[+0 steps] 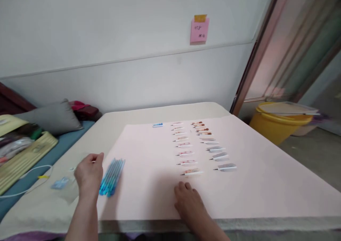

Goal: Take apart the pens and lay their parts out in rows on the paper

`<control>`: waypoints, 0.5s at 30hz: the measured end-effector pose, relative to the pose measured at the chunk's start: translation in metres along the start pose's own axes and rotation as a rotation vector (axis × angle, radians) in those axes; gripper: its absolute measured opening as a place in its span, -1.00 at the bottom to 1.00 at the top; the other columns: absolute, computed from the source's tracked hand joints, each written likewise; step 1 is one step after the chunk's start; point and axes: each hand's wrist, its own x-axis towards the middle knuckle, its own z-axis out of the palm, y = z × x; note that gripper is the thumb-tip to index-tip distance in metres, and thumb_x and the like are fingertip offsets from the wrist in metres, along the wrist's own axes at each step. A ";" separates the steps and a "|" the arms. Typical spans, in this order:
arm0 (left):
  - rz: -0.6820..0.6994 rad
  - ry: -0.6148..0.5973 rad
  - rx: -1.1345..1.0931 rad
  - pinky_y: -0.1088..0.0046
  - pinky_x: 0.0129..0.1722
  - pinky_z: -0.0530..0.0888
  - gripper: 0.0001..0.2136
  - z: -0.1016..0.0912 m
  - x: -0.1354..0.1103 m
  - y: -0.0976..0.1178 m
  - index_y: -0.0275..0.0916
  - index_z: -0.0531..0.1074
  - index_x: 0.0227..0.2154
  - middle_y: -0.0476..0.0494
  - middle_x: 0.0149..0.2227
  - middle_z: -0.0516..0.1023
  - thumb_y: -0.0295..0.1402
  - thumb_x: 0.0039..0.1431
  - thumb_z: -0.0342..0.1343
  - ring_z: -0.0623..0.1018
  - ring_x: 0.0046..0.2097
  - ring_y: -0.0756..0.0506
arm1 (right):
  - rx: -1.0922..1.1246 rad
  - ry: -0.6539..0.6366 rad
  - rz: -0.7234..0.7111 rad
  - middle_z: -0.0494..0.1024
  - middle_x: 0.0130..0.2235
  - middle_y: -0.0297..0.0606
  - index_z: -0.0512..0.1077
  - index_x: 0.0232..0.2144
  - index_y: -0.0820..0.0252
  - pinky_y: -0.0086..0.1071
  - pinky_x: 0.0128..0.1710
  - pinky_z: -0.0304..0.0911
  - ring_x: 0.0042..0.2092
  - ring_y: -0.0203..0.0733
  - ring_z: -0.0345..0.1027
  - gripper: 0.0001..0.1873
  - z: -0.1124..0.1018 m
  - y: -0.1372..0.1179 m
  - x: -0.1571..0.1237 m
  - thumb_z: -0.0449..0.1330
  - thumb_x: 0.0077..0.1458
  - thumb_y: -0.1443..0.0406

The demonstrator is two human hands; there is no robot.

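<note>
My left hand [89, 171] is raised at the left of the pink sheet, its thumb and fingers pinched together; a small pale bit shows between them, too small to name. Just right of it lies a bundle of blue pens [112, 177]. My right hand [188, 200] is low over the sheet near the front, palm down with fingers curled in; whatever is under them is hidden. Beyond its fingertips lies the nearest pen [192, 172] of a column of white pens with reddish patterns. To the right runs a second column, with grey pens [226, 167] in front and brown-topped pens [204, 129] farther back.
Two blue-and-white pens [157, 125] lie at the sheet's far edge. A clear plastic bag [71, 189] and a blue packet [60, 183] are left of my left hand. A yellow bucket [279, 123] stands right of the table; a pink note [199, 30] is taped to the wall.
</note>
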 end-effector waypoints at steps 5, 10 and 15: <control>0.133 -0.326 0.267 0.28 -0.42 0.30 -0.86 0.017 -0.029 -0.022 -0.13 0.40 -0.60 -0.26 -0.43 0.52 -0.30 -0.03 0.00 0.50 -0.33 -0.28 | 0.013 -0.045 -0.033 0.38 -0.14 -0.08 0.38 -0.25 0.24 -0.22 -0.25 0.18 -0.10 0.01 0.22 -0.74 -0.006 0.001 -0.003 0.07 -0.06 0.44; 0.135 -0.400 0.249 0.17 -0.36 0.32 -0.91 0.062 -0.041 -0.028 -0.21 0.38 -0.61 -0.41 -0.41 0.51 -0.37 -0.09 0.06 0.51 -0.29 -0.37 | 0.041 -0.041 -0.013 0.41 -0.17 -0.14 0.38 -0.29 0.23 -0.28 -0.24 0.16 -0.11 -0.05 0.24 -0.81 -0.006 -0.001 -0.001 0.05 0.00 0.40; 0.132 -0.371 0.240 0.09 -0.28 0.31 -0.93 0.072 -0.038 -0.032 -0.24 0.37 -0.51 -0.47 -0.36 0.50 -0.37 -0.05 0.04 0.50 -0.22 -0.41 | 0.052 -0.018 -0.021 0.45 -0.22 -0.20 0.38 -0.31 0.20 -0.30 -0.25 0.14 -0.18 -0.10 0.31 -0.84 -0.004 -0.009 0.003 0.01 0.08 0.37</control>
